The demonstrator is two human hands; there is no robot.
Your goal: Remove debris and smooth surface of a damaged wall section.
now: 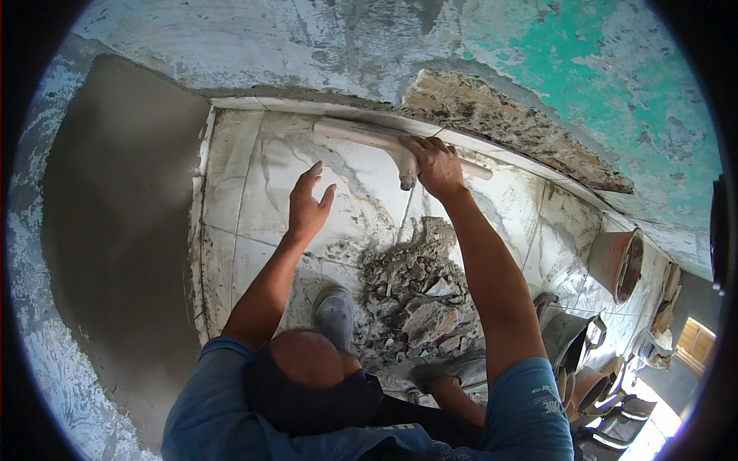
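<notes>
My right hand [437,165] is closed around a pale T-shaped tool like a mallet [361,137], which lies along the far edge of the white marble-patterned floor tiles [246,177], next to the wall. My left hand [309,203] is open, fingers spread, and rests flat on a tile just left of the tool's short stub. Both arms reach forward over a heap of grey broken rubble [415,292] on the tiles.
Smooth wet grey mortar [115,230] covers the floor left of the tiles. A rough wall with peeling turquoise paint [600,77] runs along the far side. A brown bucket [616,261] lies at right, with trowels and containers [592,384] below it. My grey shoe [336,315] stands by the rubble.
</notes>
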